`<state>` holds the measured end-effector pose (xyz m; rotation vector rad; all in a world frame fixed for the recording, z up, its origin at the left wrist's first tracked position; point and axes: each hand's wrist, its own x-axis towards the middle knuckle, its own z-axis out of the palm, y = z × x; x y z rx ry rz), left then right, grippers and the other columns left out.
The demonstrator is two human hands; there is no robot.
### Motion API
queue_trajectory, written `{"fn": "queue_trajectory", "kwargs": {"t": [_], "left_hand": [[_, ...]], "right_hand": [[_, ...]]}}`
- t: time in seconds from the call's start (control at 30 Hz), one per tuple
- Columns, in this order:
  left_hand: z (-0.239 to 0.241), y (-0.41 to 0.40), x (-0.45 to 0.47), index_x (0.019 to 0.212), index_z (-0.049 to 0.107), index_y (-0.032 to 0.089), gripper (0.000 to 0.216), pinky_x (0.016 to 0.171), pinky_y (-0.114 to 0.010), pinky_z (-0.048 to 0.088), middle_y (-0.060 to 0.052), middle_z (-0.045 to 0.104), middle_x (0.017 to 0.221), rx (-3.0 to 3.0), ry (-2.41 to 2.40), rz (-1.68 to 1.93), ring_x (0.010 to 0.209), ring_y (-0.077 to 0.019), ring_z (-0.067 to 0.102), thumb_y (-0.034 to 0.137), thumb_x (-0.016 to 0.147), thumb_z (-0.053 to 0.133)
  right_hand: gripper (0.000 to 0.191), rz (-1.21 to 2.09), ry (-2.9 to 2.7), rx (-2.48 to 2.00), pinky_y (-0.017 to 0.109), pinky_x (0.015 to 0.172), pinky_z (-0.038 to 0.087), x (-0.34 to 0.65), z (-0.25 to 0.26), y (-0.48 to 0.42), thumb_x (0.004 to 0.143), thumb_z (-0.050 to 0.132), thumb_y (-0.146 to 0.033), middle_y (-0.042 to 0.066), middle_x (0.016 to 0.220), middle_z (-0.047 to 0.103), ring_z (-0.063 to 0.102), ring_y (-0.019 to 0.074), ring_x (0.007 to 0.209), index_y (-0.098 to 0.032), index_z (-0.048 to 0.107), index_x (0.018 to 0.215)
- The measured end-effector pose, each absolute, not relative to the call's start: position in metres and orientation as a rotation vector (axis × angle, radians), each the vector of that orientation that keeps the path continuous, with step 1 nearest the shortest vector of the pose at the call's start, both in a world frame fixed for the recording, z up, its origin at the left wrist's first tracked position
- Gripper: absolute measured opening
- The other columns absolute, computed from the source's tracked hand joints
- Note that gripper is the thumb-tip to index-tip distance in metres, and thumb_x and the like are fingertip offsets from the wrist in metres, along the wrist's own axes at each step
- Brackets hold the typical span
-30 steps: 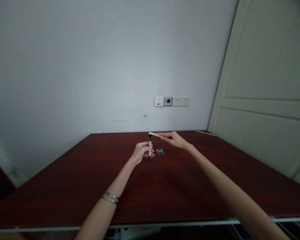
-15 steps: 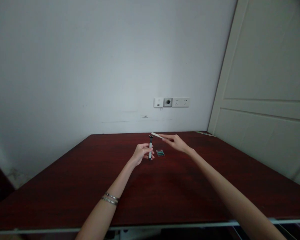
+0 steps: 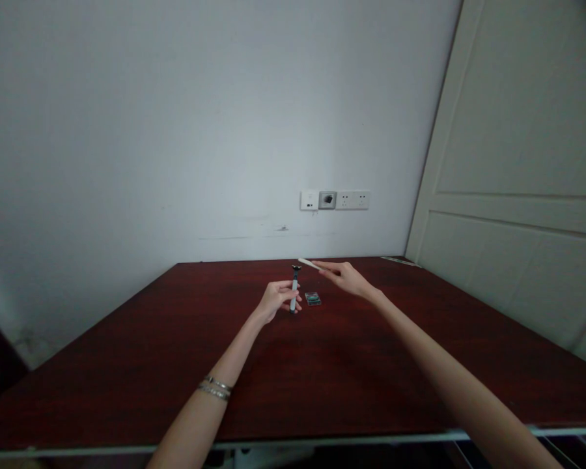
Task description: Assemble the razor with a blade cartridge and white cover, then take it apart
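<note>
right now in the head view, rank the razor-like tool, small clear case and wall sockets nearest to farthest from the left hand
From the left hand:
1. razor-like tool: held roughly upright in it
2. small clear case: on the table, just to the hand's right
3. wall sockets: on the wall beyond the table, farther right

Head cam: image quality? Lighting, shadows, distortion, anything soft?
Head view: dim, diffuse light, brightest mid-wall, darker toward the corners, no hard glare; head view: faint, soft-edged shadow on the table; head view: looks wide-angle, stretched toward the edges; head view: razor, stick and case small and slightly soft, fine detail lost.
</note>
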<state>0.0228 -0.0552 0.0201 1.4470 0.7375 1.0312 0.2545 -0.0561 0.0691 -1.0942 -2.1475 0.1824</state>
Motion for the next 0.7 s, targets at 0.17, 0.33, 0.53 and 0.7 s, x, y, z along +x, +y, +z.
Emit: {"fn": "queue_trajectory", "kwargs": {"t": [0.17, 0.33, 0.53, 0.7], "left_hand": [[0.021, -0.054, 0.023, 0.099, 0.057, 0.009, 0.04, 0.05, -0.026, 0.048, -0.01, 0.066, 0.076, 1.485, 0.735, 1.095, 0.058, -0.0189, 0.065, 0.027, 0.065, 0.069], [0.021, -0.052, 0.024, 0.101, 0.061, 0.008, 0.045, 0.052, -0.024, 0.045, -0.013, 0.068, 0.08, 1.48, 0.753, 1.202, 0.064, -0.0193, 0.065, 0.028, 0.062, 0.072], [0.021, -0.047, 0.021, 0.105, 0.061, 0.009, 0.048, 0.055, -0.026, 0.047, -0.012, 0.069, 0.081, 1.433, 0.784, 1.273, 0.064, -0.0186, 0.065, 0.027, 0.061, 0.073], [0.022, -0.046, 0.02, 0.105, 0.062, 0.009, 0.048, 0.055, -0.026, 0.047, -0.012, 0.069, 0.082, 1.424, 0.797, 1.277, 0.064, -0.0182, 0.065, 0.025, 0.062, 0.072]], "right_hand": [[0.047, 0.231, -2.055, -1.017, 0.023, 0.053, 0.037, 0.255, 0.078, -0.058, 0.084, 0.043, -0.044, 0.003, 0.078, 0.065, 0.043, 0.0117, 0.055, -0.019, 0.056, 0.121], [0.049, 0.327, -1.955, -1.025, 0.022, 0.049, 0.035, 0.248, 0.08, -0.069, 0.085, 0.042, -0.045, -0.001, 0.061, 0.054, 0.039, 0.0102, 0.051, -0.018, 0.053, 0.123], [0.051, 0.436, -1.827, -1.097, 0.022, 0.049, 0.036, 0.237, 0.067, -0.077, 0.085, 0.04, -0.044, -0.002, 0.056, 0.05, 0.044, 0.0115, 0.05, -0.012, 0.049, 0.124], [0.038, 0.306, -1.873, -1.159, 0.023, 0.053, 0.036, 0.234, 0.057, -0.083, 0.084, 0.038, -0.041, 0.003, 0.062, 0.057, 0.048, 0.013, 0.055, -0.013, 0.064, 0.088]]}}
